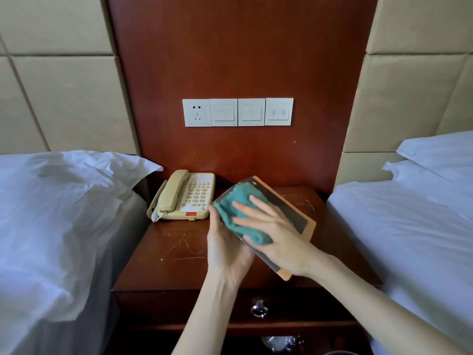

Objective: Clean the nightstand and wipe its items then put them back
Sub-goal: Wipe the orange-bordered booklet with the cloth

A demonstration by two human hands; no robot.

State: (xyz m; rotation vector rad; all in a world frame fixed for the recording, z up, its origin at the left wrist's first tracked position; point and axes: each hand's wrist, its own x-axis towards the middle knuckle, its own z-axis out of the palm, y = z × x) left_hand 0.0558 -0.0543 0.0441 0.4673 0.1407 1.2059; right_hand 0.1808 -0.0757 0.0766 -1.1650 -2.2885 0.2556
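Observation:
Above the dark wooden nightstand [179,252], my left hand [225,249] holds an orange-edged book [289,213] with a dark cover from underneath, tilted up. A teal cloth [240,213] lies on the cover. My right hand [276,231] presses the cloth flat against the book with straight, spread fingers. A cream desk telephone [184,196] with its handset on the cradle stands at the nightstand's back left.
Beds with white bedding flank the nightstand on the left [51,226] and right [409,226]. A row of white wall switches and a socket [238,112] sits on the wood panel behind. A drawer with a metal pull [258,310] is below the top.

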